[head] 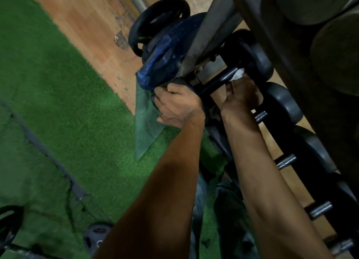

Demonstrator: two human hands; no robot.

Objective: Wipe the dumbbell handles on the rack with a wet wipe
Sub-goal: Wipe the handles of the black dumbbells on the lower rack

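Evidently the left hand (175, 105) gripped the near head of the dumbbell, fingers curled over it, likely to keep it from rolling on the rack (211, 37). The right hand (242, 93) pinched the white wet wipe (239, 74) against the dark dumbbell handle (219, 81), fingers wrapped round so the wipe met the bar. More dumbbells (285, 101) sat further along the rack, seemingly awaiting their turn.

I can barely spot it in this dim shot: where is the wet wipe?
In the head view, right of centre: the wet wipe shows white above the right hand, against the dumbbell handle.
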